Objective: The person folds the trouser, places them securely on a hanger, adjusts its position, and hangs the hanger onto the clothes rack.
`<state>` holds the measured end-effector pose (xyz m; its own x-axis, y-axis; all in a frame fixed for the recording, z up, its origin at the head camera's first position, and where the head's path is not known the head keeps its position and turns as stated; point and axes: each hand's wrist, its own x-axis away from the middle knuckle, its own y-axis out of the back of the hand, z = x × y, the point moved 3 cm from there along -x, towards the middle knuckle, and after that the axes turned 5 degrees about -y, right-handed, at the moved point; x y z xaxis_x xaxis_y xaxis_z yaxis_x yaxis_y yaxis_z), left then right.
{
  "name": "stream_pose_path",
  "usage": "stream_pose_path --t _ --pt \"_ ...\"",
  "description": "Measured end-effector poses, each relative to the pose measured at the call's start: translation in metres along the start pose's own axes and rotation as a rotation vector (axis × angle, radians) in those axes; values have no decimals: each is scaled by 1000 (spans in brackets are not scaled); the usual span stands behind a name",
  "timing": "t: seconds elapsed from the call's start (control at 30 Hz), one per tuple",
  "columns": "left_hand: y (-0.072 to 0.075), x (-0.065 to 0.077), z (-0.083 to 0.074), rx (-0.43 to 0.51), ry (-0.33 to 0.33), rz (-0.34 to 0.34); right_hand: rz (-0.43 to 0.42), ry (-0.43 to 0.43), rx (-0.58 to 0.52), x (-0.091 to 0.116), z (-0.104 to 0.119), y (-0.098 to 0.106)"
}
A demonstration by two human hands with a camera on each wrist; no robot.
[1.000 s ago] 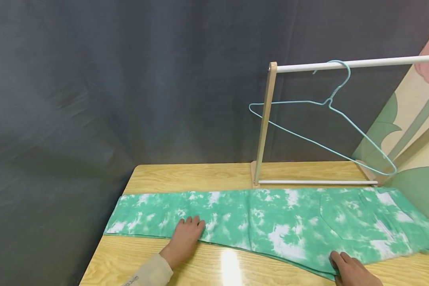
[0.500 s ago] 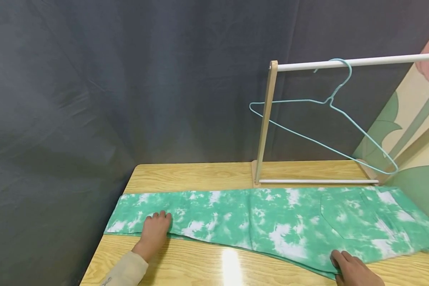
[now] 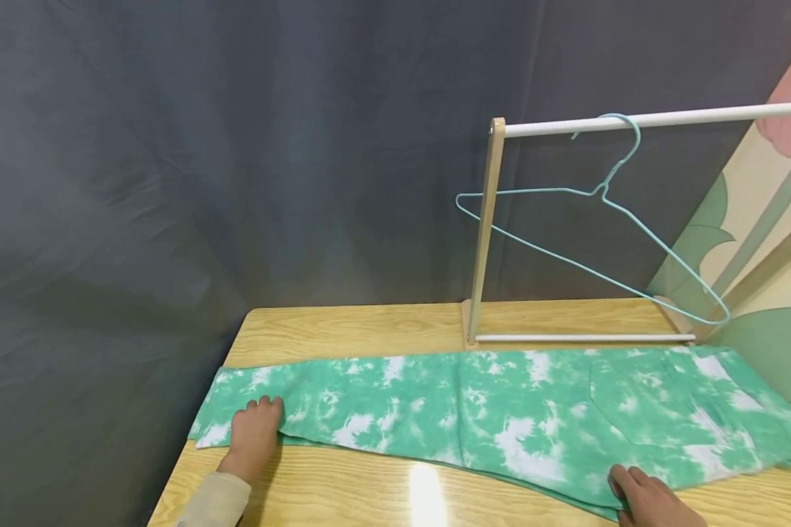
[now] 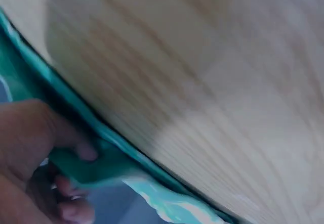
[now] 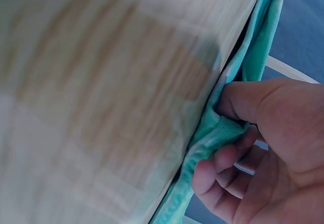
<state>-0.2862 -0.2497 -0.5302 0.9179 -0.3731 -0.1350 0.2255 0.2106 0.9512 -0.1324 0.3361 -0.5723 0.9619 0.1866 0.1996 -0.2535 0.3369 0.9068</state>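
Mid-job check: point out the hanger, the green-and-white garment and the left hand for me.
Hanger (image 3: 605,186): head view, on the neck below the hook.
Green-and-white garment (image 3: 428,410): head view, on the cloth between the two hands.
Left hand (image 3: 253,437): head view, on the back of the hand.

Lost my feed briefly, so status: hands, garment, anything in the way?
Left hand and right hand both pinching near edge of garment. Garment laid lengthwise on table. Rack and hanger behind it; nothing seen blocking hands.

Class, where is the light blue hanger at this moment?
Toward the right in the head view, the light blue hanger hooks over the white upper rail, higher in the picture than the green-and-white garment.
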Motion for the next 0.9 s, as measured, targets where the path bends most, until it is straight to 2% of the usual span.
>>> stream_pose_path --t 0.07,0.13,0.2,0.3,0.4,0.47,0.53,0.6,0.77,0.83,0.9 --pt "0 2 8 -25 12 -116 -4 -47 24 0 3 0" --pt "-3 4 17 -30 24 -198 -4 -92 47 -1 5 1" --pt "-8 9 29 -12 51 -200 4 -141 70 -2 7 3" --pt "-17 18 51 64 83 -82 14 -160 76 -3 9 4" --pt "-21 22 71 110 61 24 -1 -148 80 -2 9 3" --pt "-19 23 81 104 29 29 -15 -132 78 -2 9 3" --pt "-19 24 89 75 13 5 -16 -124 76 -1 8 2" --pt "-22 28 94 67 12 25 -8 -124 72 -1 9 2" --pt "-30 33 100 132 23 203 13 -127 68 -4 12 3" --pt "-25 30 99 178 18 264 22 -127 61 -4 12 2" --pt "-13 24 95 232 21 338 25 -129 64 -4 12 2"
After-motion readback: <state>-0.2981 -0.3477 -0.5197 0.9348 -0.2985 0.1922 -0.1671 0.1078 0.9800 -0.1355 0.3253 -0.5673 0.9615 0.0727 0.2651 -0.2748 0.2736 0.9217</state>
